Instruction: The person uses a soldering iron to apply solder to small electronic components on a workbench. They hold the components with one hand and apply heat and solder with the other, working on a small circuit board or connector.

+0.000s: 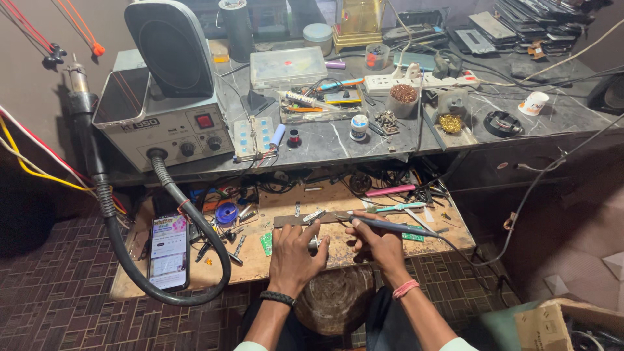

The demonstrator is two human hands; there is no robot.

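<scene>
My right hand grips a dark soldering iron whose tip points left toward a small part on a grey metal strip. My left hand rests next to it, fingers curled on a small metal piece at the strip's near edge. Both hands work over a low wooden board. A small green circuit board lies just left of my left hand.
A phone with a lit screen lies at the left of the board. A grey hot-air station with a thick black hose stands on the upper shelf, beside a power strip, boxes, tools and tangled wires.
</scene>
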